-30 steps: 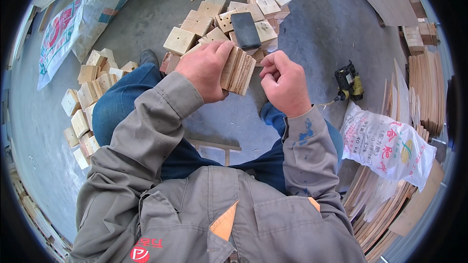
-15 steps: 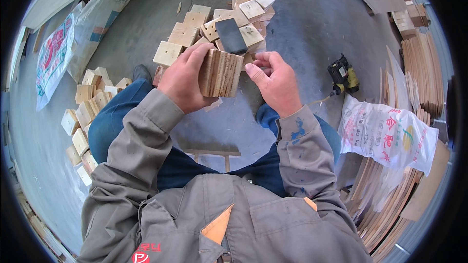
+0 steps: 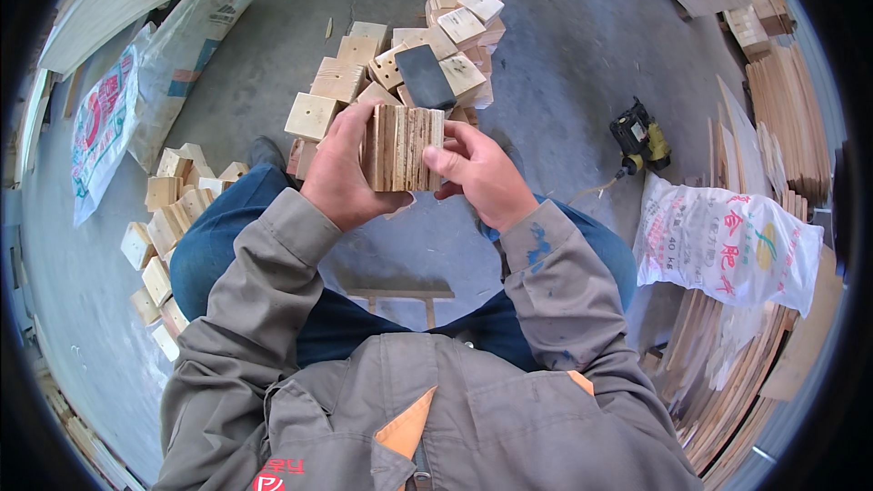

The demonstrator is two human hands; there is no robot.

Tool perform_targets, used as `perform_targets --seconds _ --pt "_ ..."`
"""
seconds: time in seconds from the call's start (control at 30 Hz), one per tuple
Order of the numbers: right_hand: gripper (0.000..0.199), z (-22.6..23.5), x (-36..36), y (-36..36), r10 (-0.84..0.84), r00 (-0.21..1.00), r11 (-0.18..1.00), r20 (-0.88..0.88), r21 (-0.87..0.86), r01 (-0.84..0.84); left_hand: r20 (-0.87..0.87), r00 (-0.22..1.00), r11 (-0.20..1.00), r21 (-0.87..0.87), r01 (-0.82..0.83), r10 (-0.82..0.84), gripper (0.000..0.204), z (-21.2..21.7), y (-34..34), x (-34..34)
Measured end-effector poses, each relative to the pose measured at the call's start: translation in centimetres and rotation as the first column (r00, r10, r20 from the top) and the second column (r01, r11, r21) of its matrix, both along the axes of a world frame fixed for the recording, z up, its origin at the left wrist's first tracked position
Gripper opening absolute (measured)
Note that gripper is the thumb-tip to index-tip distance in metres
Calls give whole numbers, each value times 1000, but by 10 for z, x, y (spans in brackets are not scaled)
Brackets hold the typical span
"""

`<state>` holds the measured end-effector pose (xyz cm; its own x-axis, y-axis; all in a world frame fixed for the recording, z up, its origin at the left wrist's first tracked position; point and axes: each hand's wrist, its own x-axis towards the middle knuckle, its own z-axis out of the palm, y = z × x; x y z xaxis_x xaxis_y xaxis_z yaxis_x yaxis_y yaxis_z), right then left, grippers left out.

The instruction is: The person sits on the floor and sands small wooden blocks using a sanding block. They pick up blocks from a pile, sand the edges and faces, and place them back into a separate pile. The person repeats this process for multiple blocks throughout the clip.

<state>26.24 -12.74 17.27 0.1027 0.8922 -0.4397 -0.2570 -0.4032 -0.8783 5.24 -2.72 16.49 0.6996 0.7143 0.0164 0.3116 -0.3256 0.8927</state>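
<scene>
Concrete floor (image 3: pixel 582 82) all around, plywood sheets (image 3: pixel 782 118) stacked out at three o'clock, a printed white sack (image 3: pixel 727 245) lying just below them, and a second sack (image 3: pixel 173 55) up at ten o'clock. At twelve o'clock, right ahead of the hands, sits the heap of square wooden blocks (image 3: pixel 400 64), a dark flat pad (image 3: pixel 426 75) resting on top of it; more blocks (image 3: pixel 168 218) lie at nine o'clock beside the left knee, and a small power tool (image 3: pixel 641 141) sits at two o'clock. Now the centre: a stack of thin plywood pieces (image 3: pixel 405 147) stands on edge, layers running upright, sandwiched dead between both hands. Left hand (image 3: pixel 341 177) wraps its nine o'clock face, fingers curled over the top; right hand (image 3: pixel 477 173) presses from three o'clock, thumb flat against the edges. Both hands clamped on, equally near.
</scene>
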Motion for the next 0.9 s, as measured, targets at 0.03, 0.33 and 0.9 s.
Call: perform_targets --seconds 0.03,0.33,0.9 --pt "55 4 0 -3 18 1000 1000 -16 14 -18 2 1000 1000 -8 19 -19 122 2 2 -2" --pt "60 -12 2 -4 23 996 999 -84 51 -19 166 986 900 -428 81 -10 102 7 7 -7" --pt "83 -33 -27 4 -103 960 994 261 53 92 151 979 990 8 -142 139 51 -6 4 -4"
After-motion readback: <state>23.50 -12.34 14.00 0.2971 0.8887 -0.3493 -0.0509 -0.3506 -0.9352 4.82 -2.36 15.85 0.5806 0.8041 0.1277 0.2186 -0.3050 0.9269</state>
